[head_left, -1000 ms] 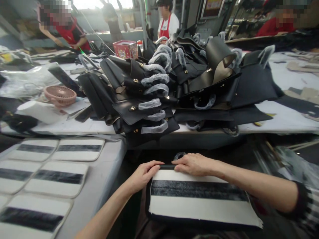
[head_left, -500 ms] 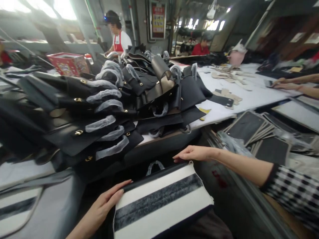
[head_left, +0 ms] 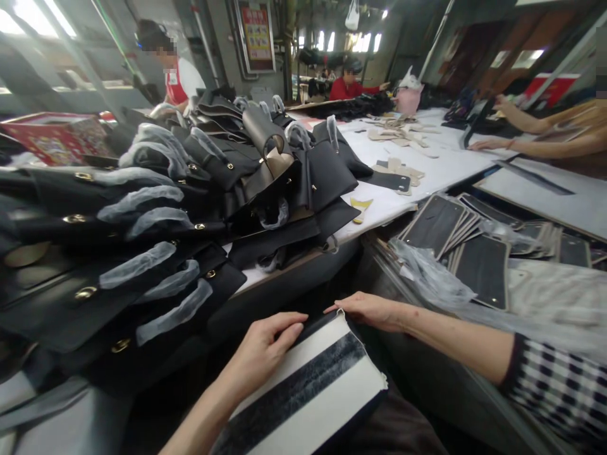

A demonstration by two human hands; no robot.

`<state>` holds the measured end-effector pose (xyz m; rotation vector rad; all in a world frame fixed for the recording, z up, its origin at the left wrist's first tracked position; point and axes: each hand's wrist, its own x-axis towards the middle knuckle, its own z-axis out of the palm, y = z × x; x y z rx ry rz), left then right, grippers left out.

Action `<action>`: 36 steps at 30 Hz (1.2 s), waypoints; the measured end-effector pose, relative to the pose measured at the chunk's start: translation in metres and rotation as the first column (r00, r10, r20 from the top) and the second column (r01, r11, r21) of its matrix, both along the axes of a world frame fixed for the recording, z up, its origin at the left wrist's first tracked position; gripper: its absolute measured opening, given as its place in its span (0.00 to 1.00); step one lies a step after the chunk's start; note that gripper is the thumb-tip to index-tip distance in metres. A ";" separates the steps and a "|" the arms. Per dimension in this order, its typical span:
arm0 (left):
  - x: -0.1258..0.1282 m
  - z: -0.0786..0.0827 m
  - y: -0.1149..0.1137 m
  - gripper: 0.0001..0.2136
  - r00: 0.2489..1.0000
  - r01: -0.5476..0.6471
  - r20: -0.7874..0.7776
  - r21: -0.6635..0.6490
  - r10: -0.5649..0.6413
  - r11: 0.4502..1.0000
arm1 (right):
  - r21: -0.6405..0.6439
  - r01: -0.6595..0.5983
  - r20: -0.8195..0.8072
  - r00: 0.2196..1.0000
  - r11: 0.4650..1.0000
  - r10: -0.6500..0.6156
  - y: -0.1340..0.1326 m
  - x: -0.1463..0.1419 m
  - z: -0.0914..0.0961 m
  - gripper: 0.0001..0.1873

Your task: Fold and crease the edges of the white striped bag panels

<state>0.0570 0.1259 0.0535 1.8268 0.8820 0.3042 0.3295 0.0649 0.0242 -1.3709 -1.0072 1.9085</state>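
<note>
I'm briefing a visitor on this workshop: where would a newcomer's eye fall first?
Probably on the heap of black bag pieces across the left and middle, its pale, wrapped handles bright against the dark. Next, low in front, a white panel with a dark stripe, the left grip and right grip at its far edge. Then perhaps a red patterned box at far left.

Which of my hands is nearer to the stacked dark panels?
Right. Your right hand is left of the panels; your left hand is farther left, at the striped piece.
</note>
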 end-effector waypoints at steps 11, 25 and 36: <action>0.077 -0.020 0.010 0.10 0.996 0.001 0.081 -0.289 0.024 0.957 | -0.057 0.016 -0.158 0.987 0.998 -0.025 -0.003 0.002 -0.004 0.25; 0.077 -0.015 0.013 0.10 0.997 0.017 0.069 -0.474 0.018 0.881 | 0.038 -0.037 -0.065 0.997 0.999 0.040 -0.008 -0.001 0.003 0.26; 0.085 -0.020 0.010 0.06 0.996 0.051 0.083 -0.277 -0.029 0.960 | 0.279 0.028 0.304 0.946 0.960 -0.116 -0.020 -0.018 -0.009 0.23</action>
